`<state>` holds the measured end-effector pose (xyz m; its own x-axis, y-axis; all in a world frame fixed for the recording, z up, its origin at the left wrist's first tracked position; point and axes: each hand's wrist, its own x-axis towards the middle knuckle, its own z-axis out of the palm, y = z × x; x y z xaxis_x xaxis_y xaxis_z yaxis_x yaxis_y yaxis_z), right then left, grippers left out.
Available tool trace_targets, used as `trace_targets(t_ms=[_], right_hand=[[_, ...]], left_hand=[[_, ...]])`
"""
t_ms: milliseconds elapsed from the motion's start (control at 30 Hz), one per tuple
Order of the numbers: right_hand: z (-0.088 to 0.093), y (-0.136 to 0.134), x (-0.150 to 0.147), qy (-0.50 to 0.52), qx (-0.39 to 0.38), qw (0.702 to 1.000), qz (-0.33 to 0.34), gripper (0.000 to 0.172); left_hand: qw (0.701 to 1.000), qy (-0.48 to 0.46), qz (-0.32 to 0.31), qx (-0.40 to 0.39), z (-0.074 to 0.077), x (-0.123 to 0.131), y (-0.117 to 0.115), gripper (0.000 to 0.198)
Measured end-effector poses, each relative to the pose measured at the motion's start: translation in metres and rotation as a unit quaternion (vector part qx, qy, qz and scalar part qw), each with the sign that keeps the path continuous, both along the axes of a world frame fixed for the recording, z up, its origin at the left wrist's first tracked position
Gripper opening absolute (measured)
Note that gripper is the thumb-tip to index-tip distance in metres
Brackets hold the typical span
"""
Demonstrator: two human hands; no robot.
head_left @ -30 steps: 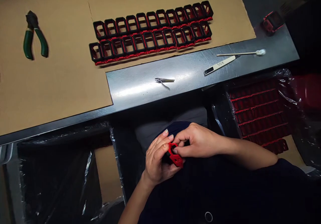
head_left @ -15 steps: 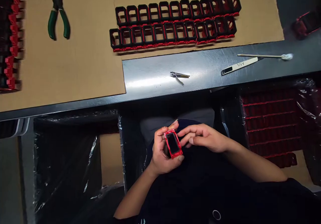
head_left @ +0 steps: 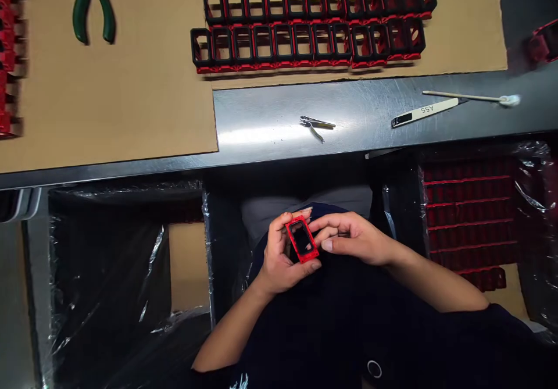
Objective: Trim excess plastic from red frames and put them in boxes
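Observation:
My left hand [head_left: 279, 261] is closed around a small red and black plastic frame [head_left: 294, 239], thumb at its lower end and fingers at its far end. The frame is tilted, with its rectangular opening turned up towards me; a bit of skin shows inside the opening. My right hand [head_left: 353, 239] is at the frame's right side. Its index fingertip reaches the frame's edge, other fingers are partly curled, and the thumb stops short of the frame. Whether those curled fingers touch it, I cannot tell. Both hands are over my lap, below the table edge.
Two rows of similar frames [head_left: 283, 63] stand on cardboard [head_left: 131, 110]. Green-handled pliers [head_left: 81, 14], small nippers [head_left: 317, 124], a white knife-like tool [head_left: 427, 112] and a cotton swab [head_left: 471, 96] lie on the table. Plastic-lined boxes flank me; the right box [head_left: 471, 203] holds red pieces.
The frame has turned slightly in my left hand, and skin now shows through its opening. My right hand has moved slightly left against it. The view has shifted, so the table sits higher.

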<state>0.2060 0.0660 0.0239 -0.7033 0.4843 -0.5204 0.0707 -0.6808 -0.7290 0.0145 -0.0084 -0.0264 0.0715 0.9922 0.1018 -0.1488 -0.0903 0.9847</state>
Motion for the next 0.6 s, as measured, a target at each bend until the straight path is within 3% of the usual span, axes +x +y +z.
trace_targets(t_ms=[600], right_hand=[[-0.0078,-0.002,-0.0045,-0.008,0.002,1.0,-0.009,0.048]], left_hand=[[0.998,0.014,0.0,-0.056,-0.0016,-0.0002,-0.0028,0.083]])
